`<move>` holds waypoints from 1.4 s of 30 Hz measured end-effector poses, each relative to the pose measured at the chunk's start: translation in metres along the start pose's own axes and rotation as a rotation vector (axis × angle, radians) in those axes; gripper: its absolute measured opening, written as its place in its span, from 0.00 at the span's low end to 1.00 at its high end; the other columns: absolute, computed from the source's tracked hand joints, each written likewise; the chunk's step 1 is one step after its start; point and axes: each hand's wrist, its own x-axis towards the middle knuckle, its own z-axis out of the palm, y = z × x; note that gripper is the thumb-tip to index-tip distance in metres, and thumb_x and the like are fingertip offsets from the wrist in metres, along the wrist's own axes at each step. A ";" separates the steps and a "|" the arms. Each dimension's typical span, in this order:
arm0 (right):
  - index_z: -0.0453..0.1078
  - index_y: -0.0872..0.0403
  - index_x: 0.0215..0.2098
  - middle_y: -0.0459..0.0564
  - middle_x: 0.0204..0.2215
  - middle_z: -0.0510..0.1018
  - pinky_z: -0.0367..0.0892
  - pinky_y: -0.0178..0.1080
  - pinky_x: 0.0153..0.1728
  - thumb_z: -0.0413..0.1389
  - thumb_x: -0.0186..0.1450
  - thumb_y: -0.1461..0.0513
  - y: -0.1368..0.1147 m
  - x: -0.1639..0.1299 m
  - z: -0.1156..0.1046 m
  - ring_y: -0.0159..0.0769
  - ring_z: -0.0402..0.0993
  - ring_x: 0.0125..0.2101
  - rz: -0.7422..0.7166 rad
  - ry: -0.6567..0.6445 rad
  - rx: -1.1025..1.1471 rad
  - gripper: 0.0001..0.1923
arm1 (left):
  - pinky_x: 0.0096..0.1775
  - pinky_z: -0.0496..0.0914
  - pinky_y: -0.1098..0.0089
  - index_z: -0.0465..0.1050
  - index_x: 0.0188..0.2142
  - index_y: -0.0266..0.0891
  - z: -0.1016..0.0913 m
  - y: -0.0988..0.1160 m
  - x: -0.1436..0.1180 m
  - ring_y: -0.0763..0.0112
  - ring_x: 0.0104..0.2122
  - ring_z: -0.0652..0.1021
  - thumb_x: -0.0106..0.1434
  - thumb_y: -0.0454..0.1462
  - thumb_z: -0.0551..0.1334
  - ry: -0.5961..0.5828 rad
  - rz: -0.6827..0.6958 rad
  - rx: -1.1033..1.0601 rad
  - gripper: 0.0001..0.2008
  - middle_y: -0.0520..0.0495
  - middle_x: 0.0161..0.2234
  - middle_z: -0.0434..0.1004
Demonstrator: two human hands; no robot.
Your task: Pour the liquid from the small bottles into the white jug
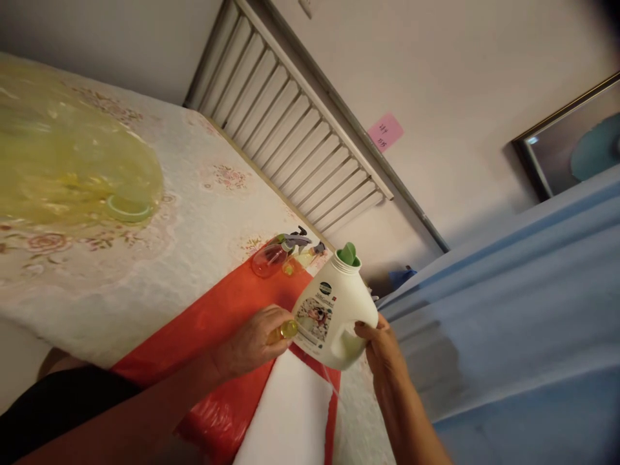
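Note:
My right hand (pixel 380 342) is closed around the handle of a white detergent jug (pixel 334 310), which is held tilted above the red plastic sheet (pixel 237 294). The jug's mouth is uncapped, with a green pouring spout (pixel 347 253) in it. On its front is a printed picture label. Close to the jug's lower left side, my left hand (pixel 256 336) is closed around a small clear yellow piece with a round end (pixel 289 329); the fingers hide the rest. Behind the jug are a pinkish clear spray bottle (pixel 271 257) and a yellowish spray bottle (pixel 303 258) with dark trigger heads.
A large yellow translucent plastic bag (pixel 72 148) lies on the flowered tablecloth (pixel 203 239) at left. A white board or sheet (pixel 285 413) lies at the front. White rails (pixel 295 123) edge the back. Blue curtain fabric (pixel 504 290) hangs at right, and a pink note (pixel 385 132) is on the wall.

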 end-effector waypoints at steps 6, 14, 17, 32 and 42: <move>0.69 0.54 0.23 0.38 0.18 0.69 0.56 0.31 0.24 0.56 0.40 0.69 0.014 0.015 0.056 0.28 0.60 0.21 -0.062 -0.043 0.169 0.10 | 0.48 0.68 0.63 0.69 0.40 0.43 -0.003 0.018 -0.016 0.62 0.42 0.73 0.60 0.31 0.58 -0.037 -0.021 -0.039 0.10 0.47 0.40 0.75; 0.71 0.53 0.28 0.38 0.20 0.72 0.59 0.31 0.25 0.55 0.42 0.69 0.041 0.013 0.124 0.28 0.61 0.21 -0.081 -0.124 0.329 0.14 | 0.45 0.66 0.67 0.65 0.35 0.42 -0.004 0.020 -0.032 0.68 0.39 0.70 0.59 0.29 0.58 -0.070 -0.030 -0.053 0.07 0.52 0.35 0.70; 0.70 0.53 0.28 0.38 0.20 0.73 0.60 0.32 0.25 0.55 0.43 0.68 0.054 0.010 0.137 0.28 0.62 0.21 -0.091 -0.140 0.349 0.13 | 0.45 0.66 0.67 0.65 0.36 0.42 -0.004 0.017 -0.037 0.68 0.39 0.70 0.58 0.29 0.58 -0.075 -0.029 -0.048 0.08 0.52 0.36 0.70; 0.68 0.53 0.53 0.50 0.37 0.79 0.72 0.39 0.40 0.55 0.60 0.61 0.101 -0.034 0.051 0.38 0.77 0.37 -0.258 0.020 -0.220 0.21 | 0.47 0.71 0.65 0.67 0.46 0.42 0.004 0.008 -0.040 0.64 0.42 0.76 0.64 0.39 0.57 -0.032 -0.174 -0.036 0.10 0.47 0.42 0.74; 0.75 0.54 0.37 0.51 0.30 0.81 0.70 0.38 0.33 0.49 0.60 0.66 0.180 -0.120 -0.006 0.40 0.77 0.30 -0.218 0.170 -0.327 0.13 | 0.52 0.69 0.62 0.68 0.50 0.42 0.012 -0.001 -0.044 0.58 0.51 0.75 0.63 0.45 0.58 0.025 -0.253 0.115 0.18 0.44 0.49 0.75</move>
